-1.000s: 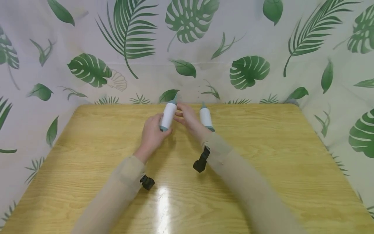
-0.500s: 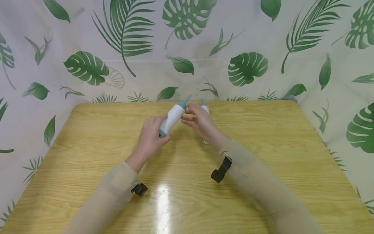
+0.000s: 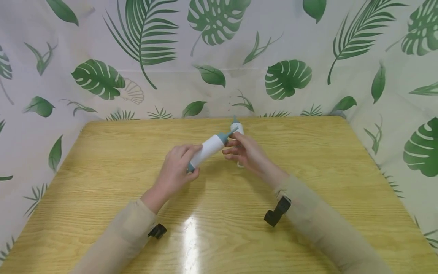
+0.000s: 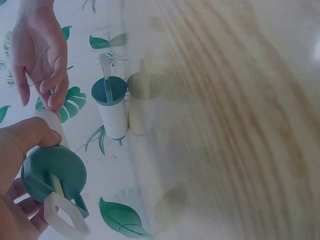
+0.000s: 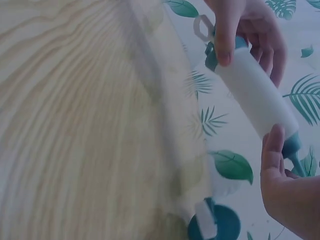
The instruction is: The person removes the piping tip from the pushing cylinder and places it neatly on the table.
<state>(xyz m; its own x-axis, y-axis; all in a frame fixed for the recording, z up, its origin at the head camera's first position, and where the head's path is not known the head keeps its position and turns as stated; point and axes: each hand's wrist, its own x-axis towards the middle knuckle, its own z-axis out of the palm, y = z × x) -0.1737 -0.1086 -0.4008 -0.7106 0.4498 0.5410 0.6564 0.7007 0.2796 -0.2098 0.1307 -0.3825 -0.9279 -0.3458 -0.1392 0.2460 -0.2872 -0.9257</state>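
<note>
My left hand (image 3: 176,165) grips the rear end of a white tube with teal ends and a tapered nozzle (image 3: 209,149). The tube is raised off the table and tilted, its nozzle pointing up and to the right. In the left wrist view a white loop handle (image 4: 65,215) sticks out of its teal rear cap. My right hand (image 3: 251,154) is at the nozzle end, fingers loosely bent; whether they touch the tube I cannot tell. Behind this hand lies a second, similar tube (image 3: 237,127), nozzle toward the wall, partly hidden in the head view.
The wooden table (image 3: 119,171) ends at a wall covering (image 3: 253,23) printed with green leaves. Both sleeves carry a small black camera mount; the right one (image 3: 277,211) hangs over the table.
The held tube has swung from nearly upright in view to slanting right and come nearer. My right hand has moved right and nearer with its nozzle, covering much of the second tube.
</note>
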